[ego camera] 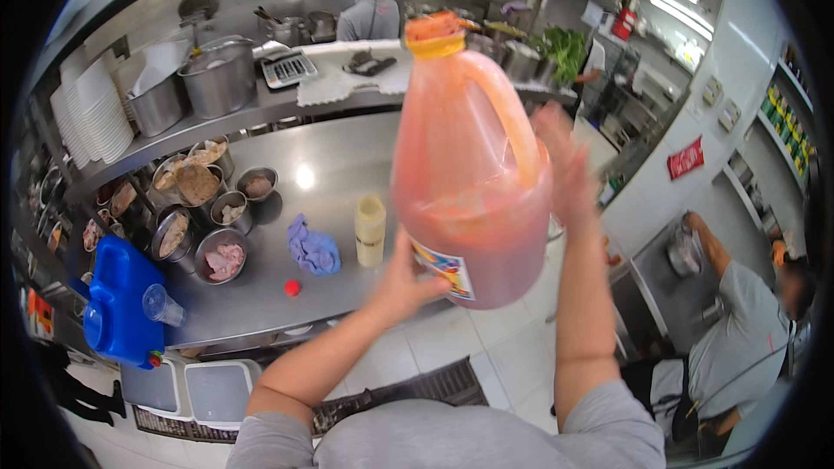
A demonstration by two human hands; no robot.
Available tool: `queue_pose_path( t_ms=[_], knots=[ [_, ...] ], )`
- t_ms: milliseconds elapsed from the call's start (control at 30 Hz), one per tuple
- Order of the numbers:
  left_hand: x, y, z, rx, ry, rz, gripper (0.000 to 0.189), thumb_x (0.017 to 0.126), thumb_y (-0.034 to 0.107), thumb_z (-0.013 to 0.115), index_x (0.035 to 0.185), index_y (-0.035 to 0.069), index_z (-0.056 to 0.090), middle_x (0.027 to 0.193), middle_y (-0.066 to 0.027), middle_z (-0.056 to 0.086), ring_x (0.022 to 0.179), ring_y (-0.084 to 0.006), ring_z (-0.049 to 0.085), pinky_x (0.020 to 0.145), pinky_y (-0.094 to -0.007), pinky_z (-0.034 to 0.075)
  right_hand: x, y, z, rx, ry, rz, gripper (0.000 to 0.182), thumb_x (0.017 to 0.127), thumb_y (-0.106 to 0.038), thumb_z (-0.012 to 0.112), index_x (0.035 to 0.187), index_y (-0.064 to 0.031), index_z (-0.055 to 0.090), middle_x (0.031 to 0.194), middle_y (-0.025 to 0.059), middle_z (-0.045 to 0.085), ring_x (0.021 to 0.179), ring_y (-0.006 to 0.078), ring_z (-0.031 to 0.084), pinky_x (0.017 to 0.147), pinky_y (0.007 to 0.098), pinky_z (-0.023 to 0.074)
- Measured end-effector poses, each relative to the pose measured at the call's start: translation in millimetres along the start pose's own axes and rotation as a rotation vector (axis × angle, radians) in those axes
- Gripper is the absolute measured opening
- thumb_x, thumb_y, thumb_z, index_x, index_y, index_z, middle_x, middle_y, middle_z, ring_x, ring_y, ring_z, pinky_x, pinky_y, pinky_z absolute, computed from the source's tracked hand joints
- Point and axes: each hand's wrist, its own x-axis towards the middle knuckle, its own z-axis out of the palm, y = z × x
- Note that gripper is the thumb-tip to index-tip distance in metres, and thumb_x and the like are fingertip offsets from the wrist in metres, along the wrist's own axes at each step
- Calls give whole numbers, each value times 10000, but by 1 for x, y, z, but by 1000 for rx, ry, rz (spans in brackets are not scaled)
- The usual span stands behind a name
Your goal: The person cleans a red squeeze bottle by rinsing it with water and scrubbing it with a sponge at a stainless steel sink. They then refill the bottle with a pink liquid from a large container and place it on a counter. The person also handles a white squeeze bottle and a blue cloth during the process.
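Observation:
A large translucent plastic jug (472, 208) is raised in front of me, mouth upward and uncapped. Orange-red residue coats its inside, with more reddish contents low down. My left hand (414, 280) supports it low on its left side, over a printed label. My right hand (565, 163), blurred, is spread beside the jug's right side near the handle; whether it touches is unclear. On the steel worktable (326, 150) stand an open plastic bottle (370, 234) with pale yellowish contents, a crumpled blue-purple cloth (314, 246) and a small red cap (292, 288).
Steel bowls of raw meat (221, 257) crowd the table's left, near a blue jerrycan (124, 303) and clear plastic cup (164, 306). A shelf (273, 101) above bears stacked white containers (98, 111) and a scale (288, 69). Co-workers stand behind the shelf (369, 13) and at right (743, 326).

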Motion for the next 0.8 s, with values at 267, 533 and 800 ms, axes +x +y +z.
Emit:
queue_pose_path(
  t_ms=[267,533,800],
  knots=[
    [-18,-53,5,113,73,-195,1087,730,392,824,1457,3,114,1396,-176,367,1312,-277,380,1078,-390,349,-132,109,6,370,-42,613,1150,706,-761,635,1496,-26,237,1462,112,386,1327,231,378,1106,364,291],
    [-49,-78,-24,-210,-51,-542,910,825,344,762,1449,47,170,1316,-128,480,1186,-232,519,955,-381,473,-130,113,30,326,-136,849,1158,675,-712,701,1497,-42,237,1462,140,385,1345,248,368,1105,373,303],
    [-38,-55,-47,-503,-144,-807,744,909,411,634,1450,99,230,1397,-84,417,1280,-212,451,1053,-429,422,-84,101,39,174,-219,1036,1107,714,-652,700,1509,-42,228,1468,173,382,1364,272,352,1119,368,279]
  ],
)
